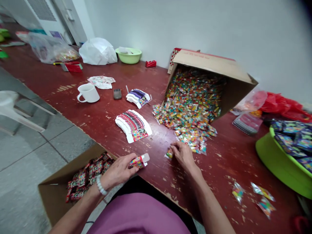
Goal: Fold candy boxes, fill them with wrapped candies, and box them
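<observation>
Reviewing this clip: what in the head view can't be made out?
Head view:
- Small packet: mostly covered by the right hand.
- Printed red carton: inside hidden by its walls and the left hand.
- Printing on the heaped packets: too small to read.
- Green basin: cut off by the right edge.

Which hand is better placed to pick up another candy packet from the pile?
Probably the right hand: it's right by the spilled packets, with its fingers at one. The left hand is farther off and is holding a small printed box.
</observation>
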{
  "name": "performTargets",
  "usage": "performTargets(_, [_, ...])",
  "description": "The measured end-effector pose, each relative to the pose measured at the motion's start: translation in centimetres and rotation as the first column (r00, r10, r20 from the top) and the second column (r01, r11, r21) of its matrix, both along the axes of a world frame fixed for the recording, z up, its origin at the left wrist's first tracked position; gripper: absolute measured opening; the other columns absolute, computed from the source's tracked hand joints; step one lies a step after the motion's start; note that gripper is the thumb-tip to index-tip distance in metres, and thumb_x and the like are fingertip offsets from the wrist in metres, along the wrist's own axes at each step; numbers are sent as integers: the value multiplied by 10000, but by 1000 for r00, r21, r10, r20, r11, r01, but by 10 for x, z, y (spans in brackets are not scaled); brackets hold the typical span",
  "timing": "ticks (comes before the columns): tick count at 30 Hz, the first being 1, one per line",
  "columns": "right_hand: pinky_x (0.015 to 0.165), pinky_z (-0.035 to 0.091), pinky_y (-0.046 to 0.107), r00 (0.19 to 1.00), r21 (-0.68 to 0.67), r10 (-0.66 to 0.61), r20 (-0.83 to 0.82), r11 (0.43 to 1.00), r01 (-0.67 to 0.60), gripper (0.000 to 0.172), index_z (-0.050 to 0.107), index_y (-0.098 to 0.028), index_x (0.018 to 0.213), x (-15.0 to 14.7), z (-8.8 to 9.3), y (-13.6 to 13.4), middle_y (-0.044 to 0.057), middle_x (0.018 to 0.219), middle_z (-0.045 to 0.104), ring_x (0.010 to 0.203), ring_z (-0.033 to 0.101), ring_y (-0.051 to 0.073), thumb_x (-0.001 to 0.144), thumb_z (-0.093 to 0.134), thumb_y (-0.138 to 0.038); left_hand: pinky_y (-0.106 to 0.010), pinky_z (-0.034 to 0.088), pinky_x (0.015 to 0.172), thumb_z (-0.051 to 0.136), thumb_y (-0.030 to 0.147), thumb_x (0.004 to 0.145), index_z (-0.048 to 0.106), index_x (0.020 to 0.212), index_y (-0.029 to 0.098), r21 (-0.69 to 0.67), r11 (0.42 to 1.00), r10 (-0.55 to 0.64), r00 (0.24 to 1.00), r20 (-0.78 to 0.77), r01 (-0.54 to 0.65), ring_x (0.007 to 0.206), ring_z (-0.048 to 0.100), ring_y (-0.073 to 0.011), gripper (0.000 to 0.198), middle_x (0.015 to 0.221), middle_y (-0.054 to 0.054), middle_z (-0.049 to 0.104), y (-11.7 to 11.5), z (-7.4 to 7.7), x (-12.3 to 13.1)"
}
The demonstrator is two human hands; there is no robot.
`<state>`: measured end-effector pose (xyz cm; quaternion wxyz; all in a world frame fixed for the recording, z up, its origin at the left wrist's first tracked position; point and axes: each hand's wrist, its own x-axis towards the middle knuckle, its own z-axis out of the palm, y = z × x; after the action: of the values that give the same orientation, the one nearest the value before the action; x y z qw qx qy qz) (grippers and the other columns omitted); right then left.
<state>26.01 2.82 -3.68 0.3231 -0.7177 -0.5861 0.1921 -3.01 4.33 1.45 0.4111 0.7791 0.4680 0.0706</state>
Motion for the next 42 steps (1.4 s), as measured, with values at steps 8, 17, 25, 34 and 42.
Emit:
performTargets(8, [639, 510, 281, 871, 82, -77, -485, 988, 133, 298, 673, -160, 931, -36, 24, -20, 53, 818, 720, 701, 655, 181, 865, 581, -436, -215, 450, 548, 671, 380, 798, 534, 1091, 192, -596, 793, 221, 854, 471, 124, 595, 556, -89, 373, 924, -20, 603, -14, -11, 33])
performTargets(17, [717, 490, 310, 917, 140, 170, -360, 982, -127, 132, 725, -216, 871, -59, 46, -39, 31, 811, 721, 760, 636, 193, 865, 619, -294, -215, 487, 544, 747, 348, 748, 531, 1080, 165, -676, 710, 289, 795, 533, 195, 615, 629, -111, 436, 943, -57, 643, -18, -4, 50])
performTargets(25, [757, 504, 301, 841, 188, 51, -538, 980, 61, 152, 667, -218, 990, -57, 43, -54, 33, 919, 655, 834, 616, 176, 907, 587, -317, -212, 475, 496, 660, 473, 814, 572, 1046, 160, -782, 617, 570, 636, 520, 86, 532, 630, -119, 400, 823, -46, 670, -18, -10, 61])
performTargets(34, [509, 542, 259, 526, 67, 79, -847, 997, -42, 188, 742, -211, 815, -85, 30, -59, 52, 1042, 555, 696, 615, 143, 793, 716, -397, -244, 503, 408, 615, 450, 830, 629, 867, 143, -814, 578, 719, 505, 477, -55, 458, 579, -135, 309, 656, -16, 634, -27, -12, 72])
performTargets(42, [687, 529, 298, 736, 154, 29, -676, 983, 102, 141, 692, -213, 846, -77, 34, -55, 36, 866, 644, 781, 622, 179, 752, 754, -298, -233, 531, 445, 656, 476, 815, 615, 1023, 197, -739, 661, 678, 527, 512, -131, 603, 568, -130, 351, 811, -2, 623, -30, -5, 76])
